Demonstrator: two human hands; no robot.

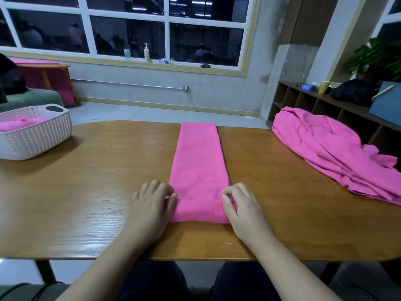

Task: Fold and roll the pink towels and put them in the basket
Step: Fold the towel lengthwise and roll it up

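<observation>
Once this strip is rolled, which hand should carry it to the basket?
Left. The white woven plastic basket sits at the table's far left, on the same side as the left hand; the right hand would have to cross over the long folded pink towel strip.

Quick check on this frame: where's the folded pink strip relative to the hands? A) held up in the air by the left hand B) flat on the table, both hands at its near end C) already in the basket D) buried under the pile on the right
B: the folded towel lies flat along the table, with the left hand and right hand at its near corners.
</observation>
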